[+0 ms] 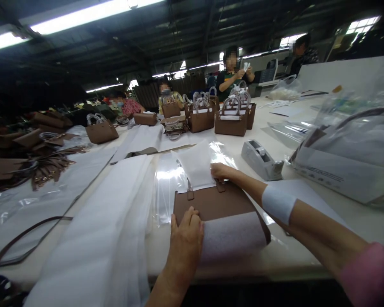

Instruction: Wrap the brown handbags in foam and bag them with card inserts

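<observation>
A brown handbag (217, 202) lies on the table in front of me, its handles pointing away. White wrapping paper (196, 166) covers the handle area, and another pale sheet (233, 234) lies over the near part of the bag. My left hand (187, 232) rests on the bag's left side, fingers laid on its surface and thumb apart. At the right edge of the upper wrapping paper, my right hand (220, 170) is closed with the paper at its fingertips. Beneath the bag's far end is a clear plastic sheet (168, 187). A white band wraps my right forearm.
A grey tape dispenser (262, 160) stands beyond my right forearm. Long white paper sheets (115, 221) are stacked at left. Several finished brown handbags (232, 121) stand at the back. A plastic-wrapped bag (345, 157) sits at right. Several people work behind the table.
</observation>
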Tool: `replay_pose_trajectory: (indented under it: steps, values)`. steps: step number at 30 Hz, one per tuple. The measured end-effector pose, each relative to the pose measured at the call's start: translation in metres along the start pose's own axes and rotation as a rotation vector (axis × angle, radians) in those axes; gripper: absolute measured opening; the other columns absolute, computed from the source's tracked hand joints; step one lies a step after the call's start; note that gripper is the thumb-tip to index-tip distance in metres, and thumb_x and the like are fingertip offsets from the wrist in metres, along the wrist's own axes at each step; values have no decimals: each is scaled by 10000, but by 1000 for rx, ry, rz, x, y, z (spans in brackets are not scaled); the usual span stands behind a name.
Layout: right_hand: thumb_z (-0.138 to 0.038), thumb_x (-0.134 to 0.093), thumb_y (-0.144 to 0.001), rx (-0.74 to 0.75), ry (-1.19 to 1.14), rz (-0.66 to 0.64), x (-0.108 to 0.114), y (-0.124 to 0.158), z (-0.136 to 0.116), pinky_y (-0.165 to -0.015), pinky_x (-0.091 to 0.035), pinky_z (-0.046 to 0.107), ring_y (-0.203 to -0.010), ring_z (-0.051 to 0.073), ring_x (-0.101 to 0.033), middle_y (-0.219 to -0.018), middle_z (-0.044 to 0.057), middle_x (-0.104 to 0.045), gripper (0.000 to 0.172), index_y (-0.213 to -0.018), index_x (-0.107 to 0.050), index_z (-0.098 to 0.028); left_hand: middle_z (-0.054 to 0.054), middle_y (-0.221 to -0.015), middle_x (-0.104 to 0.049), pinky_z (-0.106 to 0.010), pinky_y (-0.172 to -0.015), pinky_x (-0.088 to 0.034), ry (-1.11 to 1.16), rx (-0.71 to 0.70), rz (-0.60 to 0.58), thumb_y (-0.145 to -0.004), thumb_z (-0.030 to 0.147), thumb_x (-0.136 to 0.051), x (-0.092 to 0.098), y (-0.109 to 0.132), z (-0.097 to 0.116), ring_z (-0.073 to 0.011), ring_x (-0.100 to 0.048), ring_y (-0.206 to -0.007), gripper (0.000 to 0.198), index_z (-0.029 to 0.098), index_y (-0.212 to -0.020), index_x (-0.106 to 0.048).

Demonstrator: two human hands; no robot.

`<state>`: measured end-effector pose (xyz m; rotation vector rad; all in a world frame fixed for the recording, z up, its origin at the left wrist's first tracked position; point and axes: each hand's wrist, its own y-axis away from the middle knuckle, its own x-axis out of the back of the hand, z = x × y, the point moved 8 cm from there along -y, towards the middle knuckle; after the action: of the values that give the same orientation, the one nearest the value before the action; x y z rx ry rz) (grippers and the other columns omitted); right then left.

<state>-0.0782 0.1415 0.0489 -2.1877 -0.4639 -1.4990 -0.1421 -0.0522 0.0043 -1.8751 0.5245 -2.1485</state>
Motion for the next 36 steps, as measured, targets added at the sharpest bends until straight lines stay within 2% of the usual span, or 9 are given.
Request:
replay_pose_trajectory:
  steps: [3, 7, 11, 14, 17, 19, 21, 28, 36]
  values:
    - [-252, -415, -893, 104, -4, 63, 27, 41, -3, -827, -447, 338, -957, 180, -559, -1024, 70, -603, 255, -1084, -561, -170, -84, -1001, -626, -508, -818, -454, -60, -6, 21, -850, 107, -363, 3, -6, 1, -227, -579, -994, 180, 160, -937, -512]
    - [-296, -437, -877, 781, -71, 109, 28, 148, -46, -899, -420, 285, -1003, 160, -549, -1083, 42, -613, 263, -1061, -592, -187, -65, -934, -631, -458, -805, -464, -85, -61, 53, -829, 88, -377, 13, -6, 9, -216, -599, -918, 170, 162, -869, -525]
    - [-342, -470, -857, 840, -91, 14, -5, 185, -42, -1009, -341, 331, -1168, 198, -447, -1221, 66, -539, 423, -1232, -489, -147, -55, -915, -605, -320, -765, -471, 79, 16, 68, -834, 245, -476, 36, -44, -18, -174, -584, -879, 120, 173, -927, -503]
    - [-404, -447, -862, 823, -136, -114, -17, 178, -35, -1035, -300, 345, -1228, 197, -377, -1288, 74, -477, 508, -1306, -405, -161, -150, -1149, -517, -473, -941, -320, -72, 44, 241, -759, 479, -549, 63, -116, -44, -295, -426, -1141, 515, 125, -1119, -449]
    - [-439, -464, -848, 796, -162, -195, -17, 169, -30, -1031, -285, 352, -1265, 203, -323, -1355, 73, -396, 576, -1351, -333, -193, -101, -914, -601, -394, -812, -386, -32, -18, -176, -713, 565, -538, 28, -198, -55, -268, -535, -915, 500, 124, -948, -554]
    - [-456, -509, -816, 769, -176, -230, -20, 165, -27, -1014, -286, 372, -1284, 221, -289, -1387, 85, -342, 639, -1371, -290, -226, -37, -684, -581, -286, -645, -395, 53, -90, -495, -706, 560, -528, -1, -227, -47, -178, -536, -658, 437, 131, -761, -586]
    - [-465, -529, -798, 761, -183, -250, -24, 163, -27, -996, -286, 392, -1292, 235, -269, -1401, 101, -311, 669, -1375, -278, -237, 17, -541, -492, -230, -542, -340, 99, -145, -619, -721, 539, -508, -13, -238, -30, -109, -450, -513, 412, 141, -631, -562]
    - [-470, -518, -791, 742, -190, -226, -31, 159, -26, -931, -314, 413, -1265, 247, -303, -1392, 109, -325, 645, -1347, -317, -212, 27, -603, -528, -196, -558, -374, 203, -451, -589, -853, 337, -398, 3, -159, 43, -91, -491, -566, 310, 175, -658, -576]
    - [-399, -569, -761, 781, -268, -94, -22, 151, -22, -984, -293, 350, -1072, 195, -481, -1027, 52, -622, 341, -1030, -591, -191, -57, -1203, -556, -280, -823, -499, 201, -276, -206, -850, 196, -400, -21, -66, 38, -173, -573, -1023, 400, 201, -1248, -432]
